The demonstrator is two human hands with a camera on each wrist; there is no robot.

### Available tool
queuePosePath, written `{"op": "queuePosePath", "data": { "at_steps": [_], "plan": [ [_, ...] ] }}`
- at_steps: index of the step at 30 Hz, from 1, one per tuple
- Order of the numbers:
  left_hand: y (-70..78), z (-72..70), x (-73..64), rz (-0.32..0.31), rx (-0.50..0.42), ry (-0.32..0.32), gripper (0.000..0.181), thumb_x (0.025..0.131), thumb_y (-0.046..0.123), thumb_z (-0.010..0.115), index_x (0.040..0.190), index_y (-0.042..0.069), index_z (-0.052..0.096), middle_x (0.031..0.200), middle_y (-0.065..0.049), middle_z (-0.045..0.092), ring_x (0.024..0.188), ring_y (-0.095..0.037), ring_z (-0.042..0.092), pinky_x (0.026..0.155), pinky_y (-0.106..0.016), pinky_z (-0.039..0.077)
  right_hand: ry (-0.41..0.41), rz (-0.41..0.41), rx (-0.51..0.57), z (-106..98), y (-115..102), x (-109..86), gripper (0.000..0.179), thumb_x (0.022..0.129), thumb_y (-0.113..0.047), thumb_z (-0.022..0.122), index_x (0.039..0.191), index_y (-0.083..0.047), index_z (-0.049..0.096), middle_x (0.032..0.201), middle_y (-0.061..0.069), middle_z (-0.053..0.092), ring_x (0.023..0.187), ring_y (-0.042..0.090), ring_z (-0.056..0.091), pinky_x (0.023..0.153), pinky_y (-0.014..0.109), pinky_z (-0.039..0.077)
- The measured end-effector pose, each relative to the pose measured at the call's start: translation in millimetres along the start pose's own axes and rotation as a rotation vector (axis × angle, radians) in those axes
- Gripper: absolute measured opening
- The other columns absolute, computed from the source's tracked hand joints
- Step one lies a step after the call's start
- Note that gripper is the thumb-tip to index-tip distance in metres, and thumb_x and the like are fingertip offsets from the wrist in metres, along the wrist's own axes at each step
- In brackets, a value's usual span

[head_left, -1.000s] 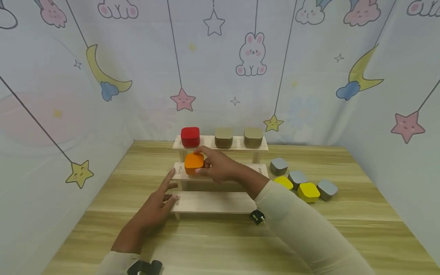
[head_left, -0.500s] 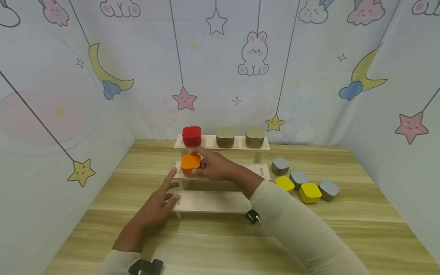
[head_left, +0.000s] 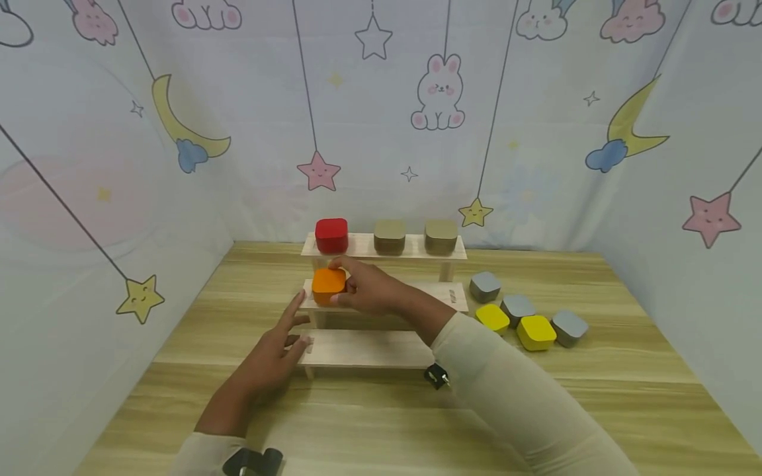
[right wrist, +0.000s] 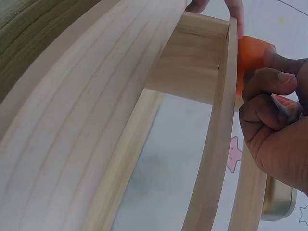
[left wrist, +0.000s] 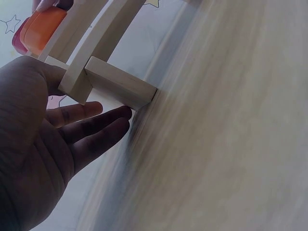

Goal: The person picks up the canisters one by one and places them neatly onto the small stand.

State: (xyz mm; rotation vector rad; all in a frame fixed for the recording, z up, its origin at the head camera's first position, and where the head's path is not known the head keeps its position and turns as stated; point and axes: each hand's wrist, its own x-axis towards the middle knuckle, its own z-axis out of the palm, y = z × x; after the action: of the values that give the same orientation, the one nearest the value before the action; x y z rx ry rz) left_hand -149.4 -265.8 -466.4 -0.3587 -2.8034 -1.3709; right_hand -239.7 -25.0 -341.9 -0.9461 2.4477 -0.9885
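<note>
On the left end of the middle step of a wooden three-step shelf [head_left: 369, 349] sits an orange block [head_left: 329, 283] with rounded corners. My right hand [head_left: 372, 289] pinches it between thumb and fingers; in the right wrist view the other fingers curl beside the orange block [right wrist: 251, 60]. My left hand [head_left: 274, 357] rests at the shelf's left end, its fingers extended and touching the step ends. The left wrist view shows that hand [left wrist: 43, 144] with its thumb at the bottom step and its fingers beside the wooden leg [left wrist: 120, 84].
A red block [head_left: 331, 236] and two tan blocks [head_left: 389, 238] [head_left: 441, 237] stand on the top step. Right of the shelf, two yellow blocks [head_left: 492, 318] [head_left: 536, 332] and three grey blocks [head_left: 485, 287] [head_left: 518, 309] [head_left: 569, 328] lie on the wooden table. A printed curtain [head_left: 381, 145] hangs behind.
The orange block has slid left along the middle step, with my right hand still pinching it. My left hand stays at the shelf's left end.
</note>
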Motion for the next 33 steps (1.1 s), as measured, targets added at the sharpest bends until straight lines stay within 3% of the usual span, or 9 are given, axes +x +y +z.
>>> {"op": "queuePosePath", "data": {
  "at_steps": [8,16,26,33],
  "plan": [
    [1.2,-0.3,-0.1,-0.004,-0.004,-0.002,0.092,0.114,0.016,0.057,0.174,0.05,-0.004,0.171,-0.027,0.041,0.136,-0.049,0.068,0.112,-0.064,0.056,-0.004,0.032,0.016,0.7,-1.8,0.6,0.066,0.106,-0.018,0.074,0.163,-0.017,0.042,0.12,0.008,0.069,0.087,0.02,0.062,0.074,0.026,0.057],
    [2.2,-1.5,0.0,0.008,0.016,-0.004,0.09,0.114,0.016,0.055,0.175,0.044,-0.004,0.172,-0.03,0.038,0.135,-0.05,0.067,0.111,-0.064,0.057,-0.006,0.037,0.009,-2.7,-2.2,-2.5,0.076,0.104,-0.02,0.076,0.168,-0.02,0.036,0.091,0.007,0.063,0.079,0.017,0.058,0.07,0.024,0.054],
    [-1.1,1.1,0.5,-0.01,0.011,0.001,0.092,0.114,0.017,0.056,0.173,0.052,-0.005,0.171,-0.028,0.041,0.137,-0.05,0.066,0.112,-0.066,0.056,0.009,0.025,0.009,-6.3,1.4,-13.6,0.077,0.105,-0.021,0.076,0.17,-0.021,0.035,0.081,0.004,0.064,0.071,0.015,0.055,0.065,0.023,0.05],
    [0.2,0.0,0.4,-0.023,0.025,-0.002,0.091,0.114,0.018,0.056,0.173,0.052,-0.006,0.171,-0.028,0.042,0.137,-0.049,0.066,0.113,-0.065,0.055,0.036,-0.022,0.014,-10.6,8.2,-34.2,0.079,0.104,-0.019,0.077,0.17,-0.021,0.034,0.075,0.001,0.061,0.069,0.013,0.051,0.076,0.027,0.048]
  ]
}}
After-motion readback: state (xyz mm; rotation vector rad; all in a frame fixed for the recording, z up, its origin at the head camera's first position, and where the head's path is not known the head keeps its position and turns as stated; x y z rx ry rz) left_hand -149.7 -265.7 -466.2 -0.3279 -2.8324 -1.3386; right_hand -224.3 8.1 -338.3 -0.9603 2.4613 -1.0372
